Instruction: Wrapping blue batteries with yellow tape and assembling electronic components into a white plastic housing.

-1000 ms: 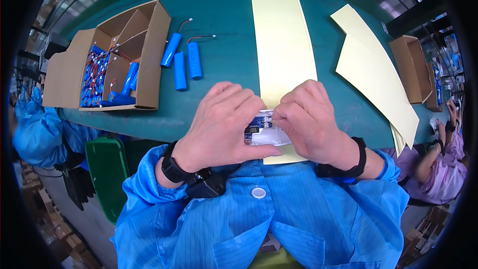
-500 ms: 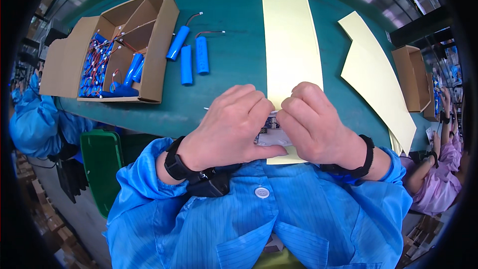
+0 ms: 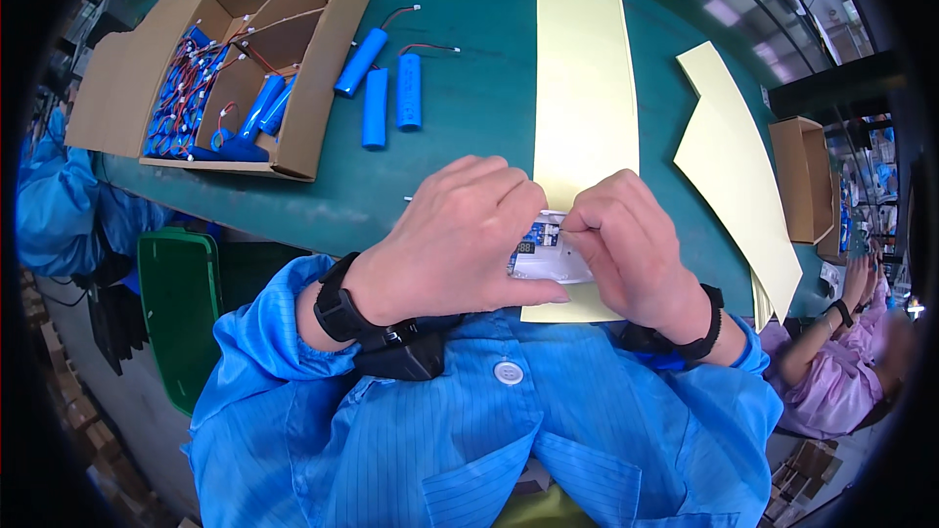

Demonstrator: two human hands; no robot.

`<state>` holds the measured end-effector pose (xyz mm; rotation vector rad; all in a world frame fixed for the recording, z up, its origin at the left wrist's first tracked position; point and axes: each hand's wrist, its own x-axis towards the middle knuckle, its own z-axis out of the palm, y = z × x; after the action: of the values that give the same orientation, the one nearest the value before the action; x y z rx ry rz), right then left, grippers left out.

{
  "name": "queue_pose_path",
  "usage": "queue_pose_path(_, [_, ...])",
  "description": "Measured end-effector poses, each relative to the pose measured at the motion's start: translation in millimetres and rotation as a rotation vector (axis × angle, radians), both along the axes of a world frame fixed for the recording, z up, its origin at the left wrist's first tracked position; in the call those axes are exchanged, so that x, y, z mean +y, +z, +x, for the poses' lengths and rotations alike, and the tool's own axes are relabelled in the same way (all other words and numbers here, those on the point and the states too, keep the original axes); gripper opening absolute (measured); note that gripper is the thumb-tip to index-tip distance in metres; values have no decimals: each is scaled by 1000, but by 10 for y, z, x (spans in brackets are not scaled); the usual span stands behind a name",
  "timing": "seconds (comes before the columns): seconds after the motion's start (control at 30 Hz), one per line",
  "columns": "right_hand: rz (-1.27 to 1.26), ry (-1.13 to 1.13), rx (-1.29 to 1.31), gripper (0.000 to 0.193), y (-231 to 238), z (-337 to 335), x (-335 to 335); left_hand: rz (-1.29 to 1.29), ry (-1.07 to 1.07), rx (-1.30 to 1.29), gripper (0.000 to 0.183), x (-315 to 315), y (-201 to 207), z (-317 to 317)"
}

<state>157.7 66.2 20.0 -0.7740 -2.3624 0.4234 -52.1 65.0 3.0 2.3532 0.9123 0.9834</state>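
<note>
Left hand [image 3: 460,240] wrapped round white casing [image 3: 548,266], thumb along near edge. Blue circuit board [image 3: 534,234] inside casing, between both hands. Right hand [image 3: 631,249] narrow, thumb and forefinger pinched at board's right end; cannot tell if anything held. Yellow sheet [image 3: 587,88] beneath, stretching beyond hands. Three blue batteries [image 3: 375,108] beyond left hand, cardboard box [image 3: 328,78] farther left.

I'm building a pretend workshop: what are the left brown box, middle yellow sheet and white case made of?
The brown box looks like dull cardboard: stiff, thin, plain walls. The yellow sheet is probably matte paper or card, lying flat. The white case seems smooth plastic, with a soft shine.
</note>
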Motion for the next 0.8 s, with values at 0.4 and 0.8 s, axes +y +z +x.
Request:
queue_pose_path(0.4, [121,-116,-170,19,51,-67,-85,9,5,2,56,-6,11,13])
queue_pose_path(0.8, [6,-152,-48,17,-43,-51,-79,15,6,15,56,-7,22,16])
